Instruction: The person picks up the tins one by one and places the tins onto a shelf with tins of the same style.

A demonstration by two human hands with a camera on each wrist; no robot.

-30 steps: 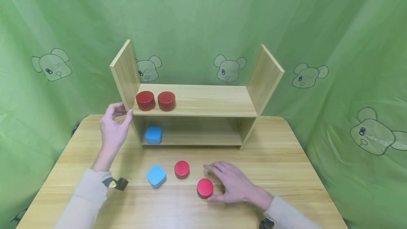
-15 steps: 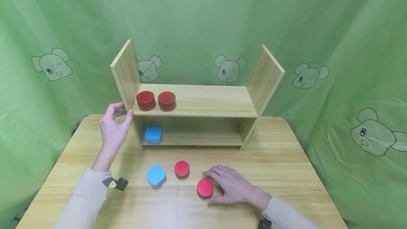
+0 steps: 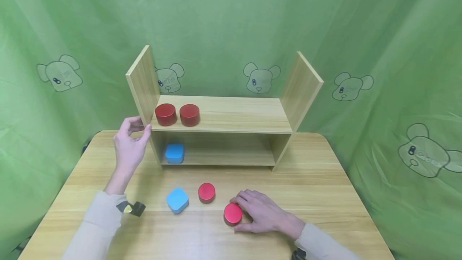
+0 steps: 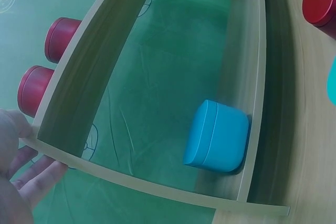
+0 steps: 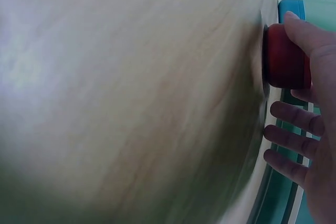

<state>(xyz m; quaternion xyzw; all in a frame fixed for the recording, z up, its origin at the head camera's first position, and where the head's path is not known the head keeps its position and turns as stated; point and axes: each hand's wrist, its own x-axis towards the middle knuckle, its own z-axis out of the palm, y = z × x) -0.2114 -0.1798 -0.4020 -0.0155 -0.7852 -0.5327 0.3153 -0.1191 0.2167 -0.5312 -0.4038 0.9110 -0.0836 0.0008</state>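
At the left of a two-tier wooden shelf [image 3: 231, 115], my left hand [image 3: 128, 143] pinches the side panel's front edge, thumb at the front, fingers on the outer face. My right hand [image 3: 265, 214] is on the table, its thumb and index finger around a red round tin [image 3: 232, 214]; the other fingers are spread in the right wrist view. A second red tin [image 3: 206, 193] and a blue square tin [image 3: 177, 200] lie to the left of it. Two more red tins, a left one [image 3: 166, 114] and a right one [image 3: 189, 115], stand on the upper tier.
Another blue tin [image 4: 218, 136] sits at the left end of the lower tier. The shelf's right side panel [image 3: 301, 91] rises above the upper tier. A green curtain [image 3: 223, 23] hangs behind the wooden table [image 3: 314, 179].
My right hand has drawn its fingers closer about the red round tin, its knuckles shifting slightly toward me. The left hand stays at the shelf edge, and the tins have not moved.
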